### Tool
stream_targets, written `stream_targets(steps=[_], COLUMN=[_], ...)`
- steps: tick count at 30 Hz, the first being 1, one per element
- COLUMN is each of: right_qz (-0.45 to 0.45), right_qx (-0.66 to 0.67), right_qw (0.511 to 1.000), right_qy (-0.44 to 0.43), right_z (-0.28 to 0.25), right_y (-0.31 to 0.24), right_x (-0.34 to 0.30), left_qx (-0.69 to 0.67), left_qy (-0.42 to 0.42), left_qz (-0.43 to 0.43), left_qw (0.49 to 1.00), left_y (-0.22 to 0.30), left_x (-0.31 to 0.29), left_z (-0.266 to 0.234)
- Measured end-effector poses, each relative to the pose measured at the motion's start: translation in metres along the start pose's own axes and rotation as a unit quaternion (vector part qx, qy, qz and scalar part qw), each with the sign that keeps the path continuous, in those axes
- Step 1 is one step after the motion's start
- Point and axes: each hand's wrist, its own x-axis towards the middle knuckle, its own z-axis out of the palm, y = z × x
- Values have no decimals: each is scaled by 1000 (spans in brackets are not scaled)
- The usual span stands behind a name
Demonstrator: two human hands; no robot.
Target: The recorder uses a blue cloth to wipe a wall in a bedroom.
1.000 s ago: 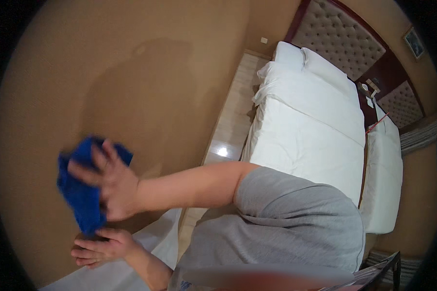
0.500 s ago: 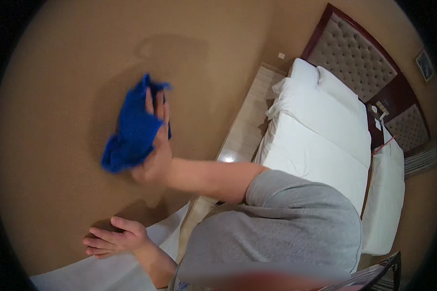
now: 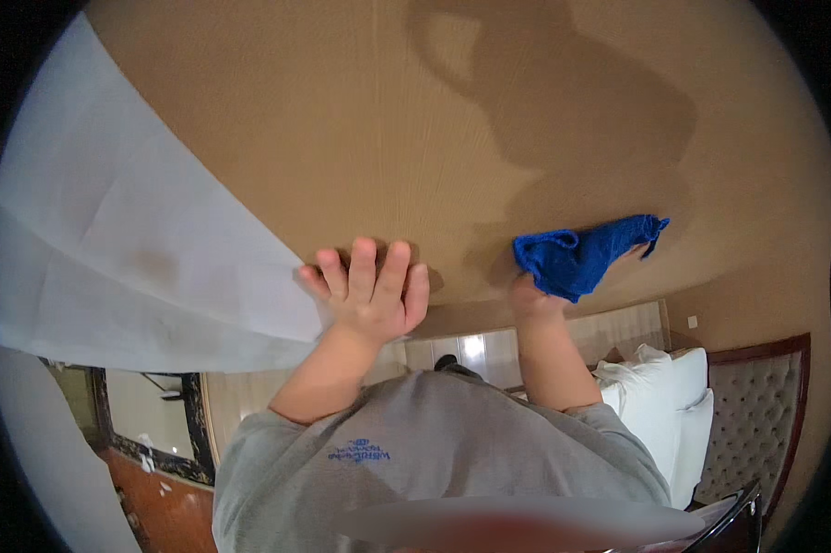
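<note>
My left hand (image 3: 371, 295) lies with its fingers spread against the textured brown wall (image 3: 323, 138), beside the edge of a smooth white sheet-like surface (image 3: 111, 230). A crumpled blue cloth (image 3: 586, 258) rests on the wall to the right. My right hand (image 3: 535, 297) holds that cloth to the wall; most of its fingers are hidden under the fabric, while the wrist side shows below. Above the cloth, a dark shadow falls across the wall.
A bed with white bedding (image 3: 660, 405) and a tufted headboard (image 3: 756, 415) stands at the lower right. A small white wall plate (image 3: 693, 323) sits above it. At the lower left are a dark-framed mirror (image 3: 199, 429) and a reddish-brown wooden surface (image 3: 166, 507).
The view has turned, bringing the white surface to the left and the mirror into sight. My right hand and the blue cloth now appear right of my left hand, which stays spread.
</note>
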Motion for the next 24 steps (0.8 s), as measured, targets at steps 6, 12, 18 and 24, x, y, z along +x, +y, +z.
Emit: stream_targets(steps=[6, 12, 18, 24], right_qz=[-223, -241, -77, -161], right_qx=[-162, -183, 101, -167], right_qw=[961, 949, 987, 968], right_qy=[-21, -89, -104, -94], right_z=[45, 24, -11, 46], right_y=[-23, -10, 71, 21], right_x=[-38, -42, -54, -105], left_qx=[-18, -7, -44, -68], left_qy=[5, 12, 16, 6], left_qz=[1, -2, 9, 10], left_qw=[1000, 1000, 999, 998], left_y=[-15, -22, -20, -22], left_x=[-10, -18, -11, -14], left_z=[11, 6, 9, 5])
